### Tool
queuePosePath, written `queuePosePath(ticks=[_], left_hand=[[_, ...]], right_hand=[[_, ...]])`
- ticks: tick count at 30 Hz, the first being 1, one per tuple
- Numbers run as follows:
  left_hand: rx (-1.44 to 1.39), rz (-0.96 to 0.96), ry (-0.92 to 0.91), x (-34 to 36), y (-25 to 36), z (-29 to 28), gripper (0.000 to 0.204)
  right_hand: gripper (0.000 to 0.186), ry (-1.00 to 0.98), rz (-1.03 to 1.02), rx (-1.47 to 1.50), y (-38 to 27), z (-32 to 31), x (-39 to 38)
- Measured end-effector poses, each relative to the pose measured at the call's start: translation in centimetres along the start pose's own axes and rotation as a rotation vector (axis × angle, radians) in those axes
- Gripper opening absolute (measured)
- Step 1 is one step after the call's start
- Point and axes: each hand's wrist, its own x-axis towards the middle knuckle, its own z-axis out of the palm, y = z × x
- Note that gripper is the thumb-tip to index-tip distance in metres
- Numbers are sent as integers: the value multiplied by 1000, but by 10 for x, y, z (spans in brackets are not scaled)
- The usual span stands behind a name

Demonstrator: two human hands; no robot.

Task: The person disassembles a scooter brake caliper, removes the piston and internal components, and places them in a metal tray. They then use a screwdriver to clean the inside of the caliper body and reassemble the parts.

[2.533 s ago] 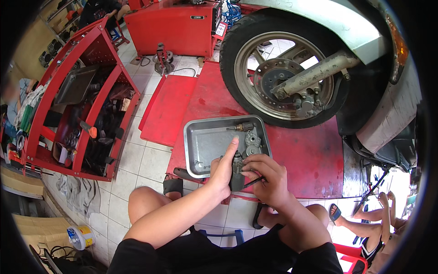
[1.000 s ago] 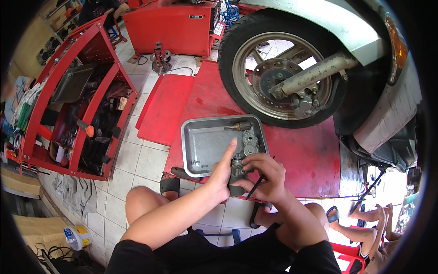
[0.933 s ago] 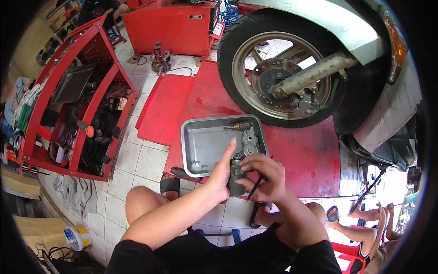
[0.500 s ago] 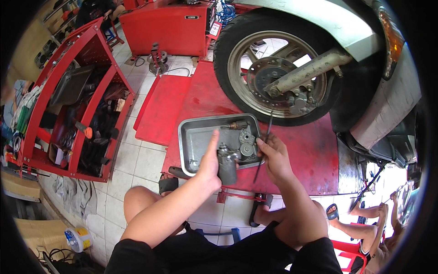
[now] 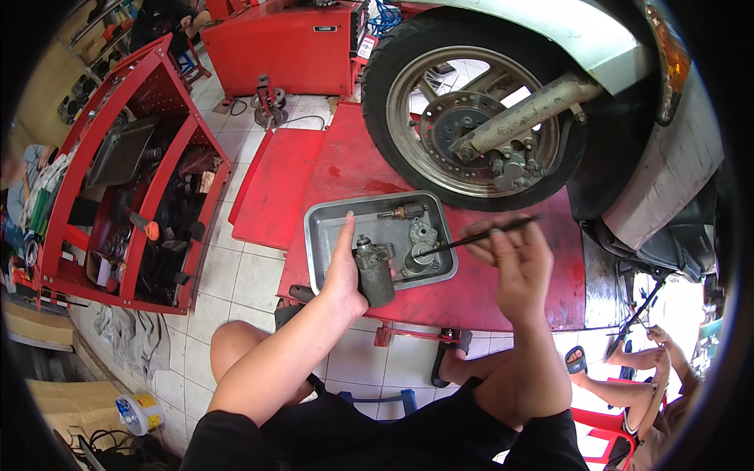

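My left hand grips a dark grey cylindrical metal motor upright at the near side of a steel tray. To the right, my right hand holds a thin black rod slanting down-left over the tray, its tip near the parts inside. The tray holds a brass-and-steel cylindrical part and a grey cast housing, and sits on a red platform.
A motorcycle front wheel stands behind the tray. A red tool cart is at left, a red cabinet at back, a jack beside it. Co-workers sit at lower right and upper left. A bucket is lower left.
My hands have separated. The left hand and motor moved left and up; the right hand moved right and up, with the rod swinging from steep to a flatter slant.
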Motion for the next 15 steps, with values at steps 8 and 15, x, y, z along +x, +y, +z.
queuePosePath(ticks=[8, 15], left_hand=[[9, -24, -42, 1, -6, 6, 69], [26, 3, -52, -3, -4, 12, 68]], right_hand=[[16, -14, -294, 65, -13, 19, -23], [19, -47, -372, 61, -14, 22, -27]])
